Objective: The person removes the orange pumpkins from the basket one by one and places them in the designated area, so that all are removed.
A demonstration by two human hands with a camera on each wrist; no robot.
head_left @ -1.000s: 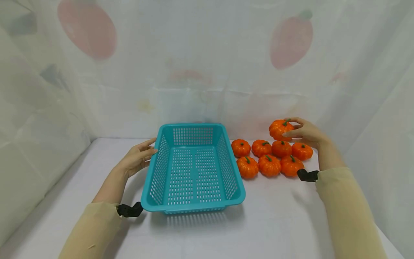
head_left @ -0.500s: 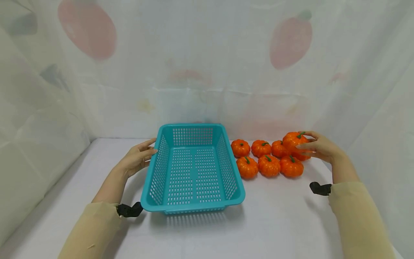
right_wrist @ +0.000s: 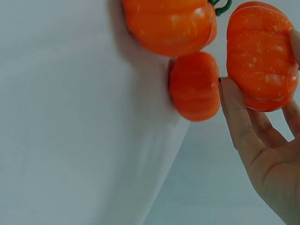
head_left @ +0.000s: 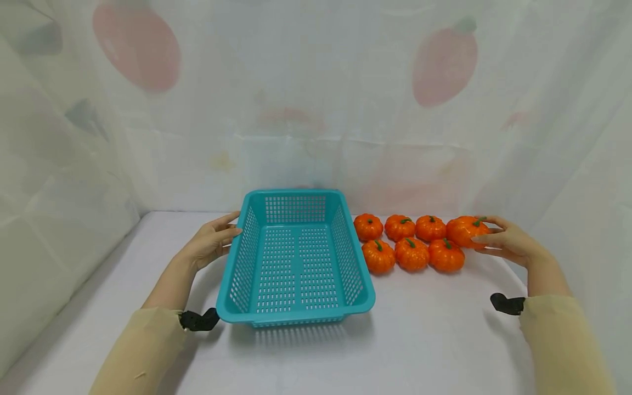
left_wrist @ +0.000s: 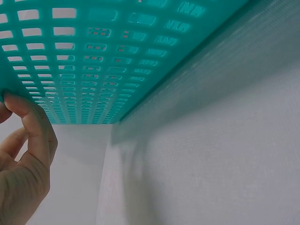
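An orange toy pumpkin (head_left: 469, 232) with a green stem is held in my right hand (head_left: 508, 241) at the right end of the back row. In the right wrist view my fingers wrap the held pumpkin (right_wrist: 262, 56), and an uncovered pumpkin (right_wrist: 194, 86) lies behind it. From the head view the held pumpkin hides most or all of that one. My left hand (head_left: 209, 241) is at the left rim of a turquoise plastic basket (head_left: 295, 317). In the left wrist view its bent fingers (left_wrist: 35, 126) meet the basket's rim, with some fingertips hidden.
Several other pumpkins stand in two rows right of the basket, including a back-row pumpkin (head_left: 367, 226) and a front-row pumpkin (head_left: 412, 254). A white cloth covers the table (head_left: 419, 329). Behind hangs a pale curtain (head_left: 306, 82) with faded fruit prints.
My right hand has moved right and down with the pumpkin, from above the back row to its right end. The left hand and the basket stay put.
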